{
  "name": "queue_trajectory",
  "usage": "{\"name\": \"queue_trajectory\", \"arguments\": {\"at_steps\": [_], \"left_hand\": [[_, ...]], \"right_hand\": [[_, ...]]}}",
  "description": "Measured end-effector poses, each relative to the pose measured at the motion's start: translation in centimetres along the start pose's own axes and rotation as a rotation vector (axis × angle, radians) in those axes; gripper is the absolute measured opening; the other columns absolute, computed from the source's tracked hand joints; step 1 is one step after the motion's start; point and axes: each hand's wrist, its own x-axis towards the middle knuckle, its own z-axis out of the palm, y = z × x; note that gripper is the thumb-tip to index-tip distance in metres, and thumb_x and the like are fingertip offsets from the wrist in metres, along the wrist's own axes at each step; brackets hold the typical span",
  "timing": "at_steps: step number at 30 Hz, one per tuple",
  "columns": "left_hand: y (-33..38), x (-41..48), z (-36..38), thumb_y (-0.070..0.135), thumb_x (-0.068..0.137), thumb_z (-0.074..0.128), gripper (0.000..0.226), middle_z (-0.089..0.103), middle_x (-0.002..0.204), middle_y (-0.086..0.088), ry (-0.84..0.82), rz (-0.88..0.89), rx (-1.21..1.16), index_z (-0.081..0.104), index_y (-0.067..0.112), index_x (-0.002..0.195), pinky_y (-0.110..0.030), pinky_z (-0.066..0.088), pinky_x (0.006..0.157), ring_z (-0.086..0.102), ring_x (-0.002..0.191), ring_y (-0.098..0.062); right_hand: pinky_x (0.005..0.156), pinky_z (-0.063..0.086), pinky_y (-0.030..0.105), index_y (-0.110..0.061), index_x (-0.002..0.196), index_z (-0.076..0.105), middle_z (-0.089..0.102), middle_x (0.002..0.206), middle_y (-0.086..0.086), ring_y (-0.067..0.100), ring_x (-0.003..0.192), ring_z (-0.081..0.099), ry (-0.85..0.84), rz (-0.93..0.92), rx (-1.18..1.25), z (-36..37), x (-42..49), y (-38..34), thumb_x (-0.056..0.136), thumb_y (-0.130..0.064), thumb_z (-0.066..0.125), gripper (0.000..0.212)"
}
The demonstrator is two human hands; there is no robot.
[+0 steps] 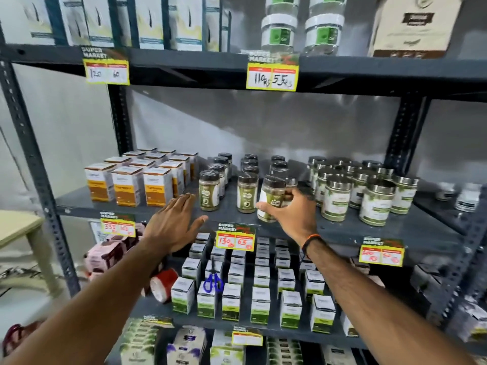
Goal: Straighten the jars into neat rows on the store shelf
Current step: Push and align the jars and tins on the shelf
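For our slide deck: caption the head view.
Right hand grips a tilted spice jar on the shelf; left hand hovers open.

Plain pale wall (263, 122) behind dark metal shelving (369, 72); cream table (18, 225) at left.

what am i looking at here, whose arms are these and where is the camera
The one picture comes from a camera worn on a person's head, looking forward and down, so the two bare arms are that person's own. They face a dark metal store shelf. Its middle level holds orange boxes, rows of dark-lidded jars and larger steel-lidded jars. The right hand grips one dark-lidded jar, the tilted jar, at the shelf's front. The left hand is open, fingers spread, holding nothing.
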Motion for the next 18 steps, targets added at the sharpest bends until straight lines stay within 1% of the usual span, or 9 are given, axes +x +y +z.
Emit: {"name": "queue_trajectory", "arguments": {"at_steps": [3, 4, 6, 8, 10, 12, 14, 16, 18], "left_hand": [[-1.1, 0.2, 1.5, 0.069, 0.098, 0.028, 0.083, 0.036, 0.162, -0.013, -0.060, -0.027, -0.014, 0.028, 0.010, 0.156, -0.052, 0.044, 0.107, 0.038, 0.145, -0.032], [-1.4, 0.3, 2.0, 0.071, 0.097, 0.026, 0.085, 0.035, 0.163, -0.014, -0.071, -0.027, -0.007, 0.027, 0.010, 0.156, -0.052, 0.041, 0.110, 0.037, 0.146, -0.032], [-2.0, 0.6, 2.8, 0.072, 0.097, 0.020, 0.088, 0.034, 0.164, -0.014, -0.071, -0.015, 0.017, 0.027, 0.009, 0.157, -0.048, 0.030, 0.119, 0.032, 0.149, -0.032], [-2.5, 1.2, 3.4, 0.071, 0.098, 0.019, 0.087, 0.034, 0.163, -0.015, -0.058, 0.001, 0.043, 0.030, 0.007, 0.157, -0.044, 0.022, 0.123, 0.031, 0.150, -0.030], [-3.0, 1.7, 3.7, 0.073, 0.097, 0.017, 0.089, 0.036, 0.163, -0.015, -0.062, 0.018, 0.057, 0.031, 0.008, 0.156, -0.044, 0.023, 0.122, 0.034, 0.149, -0.030], [-3.4, 2.2, 4.0, 0.076, 0.094, 0.015, 0.092, 0.036, 0.163, -0.014, -0.069, 0.037, 0.063, 0.031, 0.009, 0.156, -0.046, 0.026, 0.121, 0.036, 0.147, -0.030], [-3.7, 2.5, 4.1, 0.078, 0.092, 0.013, 0.094, 0.036, 0.163, -0.013, -0.073, 0.053, 0.070, 0.031, 0.011, 0.156, -0.047, 0.027, 0.120, 0.037, 0.147, -0.030], [-3.9, 2.7, 4.2, 0.079, 0.091, 0.011, 0.096, 0.037, 0.163, -0.013, -0.074, 0.059, 0.075, 0.032, 0.012, 0.156, -0.047, 0.028, 0.120, 0.037, 0.147, -0.029], [-4.0, 2.7, 4.2, 0.080, 0.090, 0.010, 0.097, 0.037, 0.163, -0.013, -0.078, 0.061, 0.078, 0.031, 0.012, 0.157, -0.046, 0.028, 0.121, 0.036, 0.147, -0.028]], "right_hand": [[0.056, 0.048, 0.008, -0.034, 0.093, 0.060, 0.069, 0.082, -0.019, -0.009, 0.072, 0.064, 0.006, 0.010, -0.012, 1.6, 0.2, 0.4, 0.057, -0.064, 0.090, 0.055], [0.057, 0.049, 0.009, -0.034, 0.092, 0.059, 0.069, 0.082, -0.020, -0.009, 0.072, 0.064, 0.008, 0.010, -0.024, 2.0, 0.2, 0.6, 0.057, -0.065, 0.089, 0.056], [0.058, 0.050, 0.008, -0.033, 0.094, 0.059, 0.067, 0.083, -0.021, -0.012, 0.072, 0.061, 0.018, 0.006, -0.053, 2.6, 0.1, 0.9, 0.058, -0.067, 0.088, 0.058], [0.059, 0.051, 0.008, -0.032, 0.098, 0.058, 0.066, 0.085, -0.020, -0.014, 0.073, 0.059, 0.038, -0.008, -0.073, 2.8, 0.0, 1.2, 0.059, -0.068, 0.087, 0.061], [0.063, 0.053, 0.010, -0.032, 0.103, 0.059, 0.068, 0.089, -0.020, -0.013, 0.077, 0.061, 0.038, -0.014, -0.060, 3.0, -0.1, 1.5, 0.060, -0.067, 0.088, 0.062], [0.063, 0.048, 0.005, -0.034, 0.108, 0.059, 0.065, 0.091, -0.023, -0.014, 0.079, 0.060, 0.010, -0.021, -0.055, 2.9, -0.3, 1.7, 0.062, -0.063, 0.089, 0.062], [0.065, 0.046, 0.003, -0.032, 0.114, 0.061, 0.062, 0.093, -0.025, -0.013, 0.080, 0.060, -0.029, -0.026, -0.065, 2.7, -0.4, 2.1, 0.063, -0.060, 0.089, 0.065], [0.071, 0.050, 0.006, -0.025, 0.122, 0.063, 0.064, 0.099, -0.021, -0.010, 0.081, 0.062, -0.079, -0.019, -0.066, 2.6, -0.4, 2.7, 0.066, -0.055, 0.090, 0.069], [0.075, 0.051, 0.008, -0.021, 0.126, 0.064, 0.071, 0.107, -0.013, -0.009, 0.081, 0.062, -0.118, -0.014, -0.076, 2.6, -0.2, 3.0, 0.067, -0.049, 0.092, 0.071]]}}
